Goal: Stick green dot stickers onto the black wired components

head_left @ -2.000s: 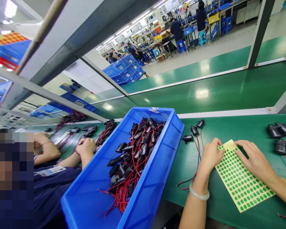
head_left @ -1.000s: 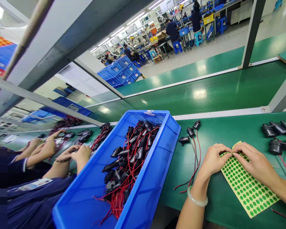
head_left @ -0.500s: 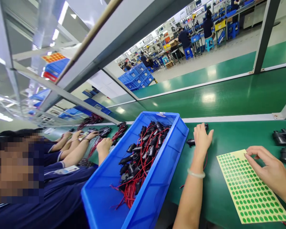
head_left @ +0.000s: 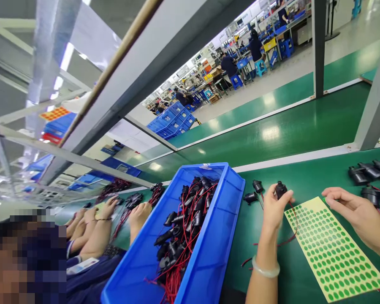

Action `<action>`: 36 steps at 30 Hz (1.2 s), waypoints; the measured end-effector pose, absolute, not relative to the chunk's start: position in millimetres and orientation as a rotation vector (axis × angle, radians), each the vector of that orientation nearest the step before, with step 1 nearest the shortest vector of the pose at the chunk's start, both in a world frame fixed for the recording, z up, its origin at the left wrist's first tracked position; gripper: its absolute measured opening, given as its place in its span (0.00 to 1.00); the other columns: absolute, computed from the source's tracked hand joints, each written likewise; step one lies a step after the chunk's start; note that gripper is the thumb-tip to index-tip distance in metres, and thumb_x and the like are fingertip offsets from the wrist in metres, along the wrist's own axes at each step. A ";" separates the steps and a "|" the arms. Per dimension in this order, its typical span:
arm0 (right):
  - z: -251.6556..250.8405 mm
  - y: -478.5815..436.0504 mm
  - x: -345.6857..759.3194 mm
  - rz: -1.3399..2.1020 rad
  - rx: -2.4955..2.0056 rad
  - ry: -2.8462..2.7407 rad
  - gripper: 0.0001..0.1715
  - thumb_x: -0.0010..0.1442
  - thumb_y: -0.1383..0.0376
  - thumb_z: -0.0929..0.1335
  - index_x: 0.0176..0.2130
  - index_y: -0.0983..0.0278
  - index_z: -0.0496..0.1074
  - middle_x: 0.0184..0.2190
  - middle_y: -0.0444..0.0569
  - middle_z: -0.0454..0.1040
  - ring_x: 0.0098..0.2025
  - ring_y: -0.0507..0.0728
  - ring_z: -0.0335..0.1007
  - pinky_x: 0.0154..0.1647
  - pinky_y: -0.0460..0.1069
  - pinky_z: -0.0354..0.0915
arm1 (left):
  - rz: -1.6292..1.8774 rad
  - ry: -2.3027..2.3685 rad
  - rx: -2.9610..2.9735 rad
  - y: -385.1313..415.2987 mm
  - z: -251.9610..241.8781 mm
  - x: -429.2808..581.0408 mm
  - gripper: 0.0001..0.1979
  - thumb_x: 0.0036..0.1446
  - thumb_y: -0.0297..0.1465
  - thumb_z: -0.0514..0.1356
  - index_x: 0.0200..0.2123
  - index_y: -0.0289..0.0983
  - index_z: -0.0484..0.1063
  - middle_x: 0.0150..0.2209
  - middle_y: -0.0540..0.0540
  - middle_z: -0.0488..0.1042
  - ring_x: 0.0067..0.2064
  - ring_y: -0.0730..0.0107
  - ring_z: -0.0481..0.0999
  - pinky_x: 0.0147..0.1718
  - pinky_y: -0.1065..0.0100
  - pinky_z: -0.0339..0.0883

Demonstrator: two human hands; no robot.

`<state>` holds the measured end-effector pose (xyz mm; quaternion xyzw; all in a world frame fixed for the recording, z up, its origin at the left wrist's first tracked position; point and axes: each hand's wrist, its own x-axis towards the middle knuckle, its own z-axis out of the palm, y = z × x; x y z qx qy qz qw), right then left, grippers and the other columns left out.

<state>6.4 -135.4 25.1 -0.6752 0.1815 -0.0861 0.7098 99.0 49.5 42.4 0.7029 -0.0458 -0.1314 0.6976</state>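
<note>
From my remote seat: the left hand's fingers pinch one black part, right of centre. The right hand's fingertips nearly meet; whether they grip anything, I cannot tell. One dotted sheet is bare at its top corner, most green dots remaining. Two loose parts lie left; at least five sit far right.

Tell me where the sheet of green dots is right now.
In the head view, the sheet lies at lower right on the table, its far end between the left hand, holding a black part, and the right hand.
</note>
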 end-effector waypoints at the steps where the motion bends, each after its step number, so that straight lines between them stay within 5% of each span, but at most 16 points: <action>1: 26.6 -134.4 6.0 -0.161 -1.479 0.409 0.25 0.49 0.41 0.73 0.27 0.59 0.75 0.46 0.49 0.74 0.46 0.60 0.70 0.40 0.48 0.68 | -0.341 -0.030 1.384 45.3 39.0 89.8 0.16 0.55 0.37 0.68 0.38 0.36 0.65 0.29 0.52 0.71 0.29 0.74 0.73 0.34 0.71 0.68; 7: 26.5 -130.0 5.4 -0.096 -1.372 0.394 0.23 0.50 0.43 0.75 0.27 0.59 0.75 0.46 0.47 0.72 0.52 0.59 0.66 0.53 0.48 0.62 | -0.622 0.060 0.971 28.8 30.2 65.1 0.22 0.53 0.38 0.69 0.45 0.36 0.64 0.39 0.45 0.75 0.39 0.67 0.78 0.42 0.64 0.70; 12: 31.3 -131.6 2.8 -0.114 -1.380 0.411 0.21 0.50 0.44 0.75 0.28 0.58 0.76 0.47 0.48 0.71 0.50 0.59 0.66 0.50 0.49 0.64 | -0.425 -0.223 1.430 22.7 21.5 51.8 0.22 0.60 0.36 0.64 0.54 0.37 0.66 0.48 0.40 0.75 0.51 0.62 0.76 0.54 0.59 0.68; 23: 24.9 -126.2 1.3 -0.191 -1.621 0.285 0.17 0.57 0.47 0.71 0.31 0.57 0.76 0.46 0.48 0.70 0.51 0.61 0.67 0.58 0.58 0.59 | -0.087 -0.596 1.785 19.9 19.4 44.5 0.17 0.63 0.32 0.61 0.54 0.38 0.66 0.49 0.40 0.75 0.50 0.58 0.77 0.50 0.56 0.73; 36: 22.4 -121.7 -2.7 -0.351 -1.771 0.194 0.07 0.64 0.56 0.69 0.36 0.56 0.73 0.44 0.45 0.70 0.51 0.57 0.67 0.54 0.54 0.60 | 0.042 -0.664 1.845 20.6 22.8 44.0 0.17 0.63 0.30 0.60 0.55 0.37 0.65 0.49 0.39 0.74 0.51 0.60 0.76 0.50 0.58 0.73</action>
